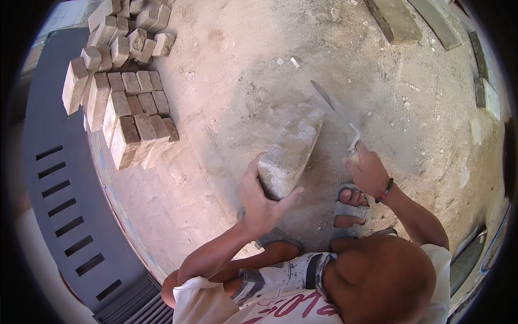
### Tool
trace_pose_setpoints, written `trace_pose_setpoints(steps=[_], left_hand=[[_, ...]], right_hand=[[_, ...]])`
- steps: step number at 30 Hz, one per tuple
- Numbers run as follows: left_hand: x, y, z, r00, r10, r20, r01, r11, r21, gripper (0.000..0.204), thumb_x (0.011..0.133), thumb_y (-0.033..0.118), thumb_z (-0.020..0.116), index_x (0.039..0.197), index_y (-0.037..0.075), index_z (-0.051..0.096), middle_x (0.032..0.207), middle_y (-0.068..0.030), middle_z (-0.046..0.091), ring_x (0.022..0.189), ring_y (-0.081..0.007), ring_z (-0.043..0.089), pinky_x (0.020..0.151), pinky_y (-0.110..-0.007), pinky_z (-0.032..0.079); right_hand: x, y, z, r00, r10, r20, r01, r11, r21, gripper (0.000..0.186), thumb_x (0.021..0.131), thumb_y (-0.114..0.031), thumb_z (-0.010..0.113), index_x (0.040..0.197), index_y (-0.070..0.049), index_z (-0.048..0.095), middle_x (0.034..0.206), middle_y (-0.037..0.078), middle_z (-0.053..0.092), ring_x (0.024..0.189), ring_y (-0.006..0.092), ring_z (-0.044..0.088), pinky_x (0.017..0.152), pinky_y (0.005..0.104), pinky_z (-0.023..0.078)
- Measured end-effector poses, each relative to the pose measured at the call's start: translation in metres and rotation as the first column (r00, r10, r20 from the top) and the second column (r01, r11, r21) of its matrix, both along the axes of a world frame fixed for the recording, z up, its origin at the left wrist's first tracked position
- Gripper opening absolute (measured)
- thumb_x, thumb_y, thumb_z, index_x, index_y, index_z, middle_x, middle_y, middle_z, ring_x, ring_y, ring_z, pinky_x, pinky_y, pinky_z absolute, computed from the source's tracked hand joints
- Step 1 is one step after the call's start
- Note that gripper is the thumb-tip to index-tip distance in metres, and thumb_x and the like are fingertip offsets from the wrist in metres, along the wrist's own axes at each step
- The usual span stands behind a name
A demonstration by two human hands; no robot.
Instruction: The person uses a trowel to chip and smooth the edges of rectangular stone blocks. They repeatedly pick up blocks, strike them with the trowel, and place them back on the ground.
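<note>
My left hand (265, 197) grips the near end of a long, pale, mortar-stained brick (291, 148), thumb on one side and fingers on the other. The brick points away from me, tilted toward the right; whether its far end touches the ground I cannot tell. Off to its right, my right hand (368, 171) is closed round the handle of a pointed trowel (339, 109). The trowel's blade reaches up and left beyond the brick, apart from it. A dark, red-marked band circles my right wrist.
Stacked bricks (143, 108) stand at the far left beside a dark grey slotted gate (65, 178). Sandy ground (216, 59) with small rubble spreads ahead. Planks (396, 21) lie at the far right. My sandalled foot (350, 208) is just below the right hand.
</note>
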State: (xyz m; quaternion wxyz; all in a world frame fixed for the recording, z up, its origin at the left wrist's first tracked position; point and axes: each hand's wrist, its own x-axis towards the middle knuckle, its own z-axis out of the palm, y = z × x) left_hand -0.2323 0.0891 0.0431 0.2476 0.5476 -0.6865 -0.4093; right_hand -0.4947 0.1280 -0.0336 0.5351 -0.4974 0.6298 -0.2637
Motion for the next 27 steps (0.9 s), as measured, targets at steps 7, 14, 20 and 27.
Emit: trace_pose_setpoints(steps=[7,14,20,27], left_hand=[[-0.005,-0.006,0.008,0.993,-0.047,0.106,0.055,0.996,-0.072,0.093,0.069,0.025,0.091,0.139,-0.005,0.037,0.126,-0.0235,0.054,0.115,-0.0339,0.058,0.098,-0.042,0.046],[-0.005,-0.013,0.005,0.996,-0.052,0.072,0.054,0.998,-0.033,0.099,0.069,0.029,0.091,0.142,-0.006,0.035,0.127,-0.0262,0.054,0.117,-0.0379,0.057,0.1,-0.044,0.045],[-0.019,-0.034,0.037,0.922,-0.166,0.35,0.162,0.986,0.04,0.1,0.072,0.027,0.087,0.145,-0.007,0.027,0.129,-0.0298,0.052,0.118,-0.0428,0.056,0.099,-0.044,0.046],[-0.034,-0.048,0.036,0.968,0.009,0.251,-0.06,0.978,0.198,0.091,0.071,0.03,0.086,0.14,-0.004,0.037,0.122,-0.0279,0.054,0.109,-0.0396,0.059,0.092,-0.044,0.049]], right_hand=[[-0.026,-0.016,0.005,0.983,0.065,-0.173,-0.056,0.997,0.053,0.038,0.091,-0.028,0.061,0.112,0.004,0.051,0.079,0.025,0.065,0.078,0.0449,0.065,0.069,0.049,0.051],[-0.026,-0.027,0.077,0.796,0.558,-0.235,-0.57,0.821,0.017,0.036,0.09,-0.026,0.061,0.108,0.003,0.051,0.078,0.025,0.065,0.077,0.0458,0.065,0.071,0.0512,0.053],[-0.051,-0.057,0.065,0.853,0.394,-0.342,-0.391,0.917,0.081,0.034,0.089,-0.026,0.06,0.107,0.003,0.052,0.08,0.028,0.064,0.08,0.0488,0.063,0.075,0.0525,0.051],[-0.062,-0.067,0.052,0.816,0.452,-0.361,-0.41,0.892,0.19,0.041,0.089,-0.024,0.06,0.119,0.004,0.053,0.084,0.029,0.065,0.084,0.0489,0.064,0.075,0.0505,0.051]])
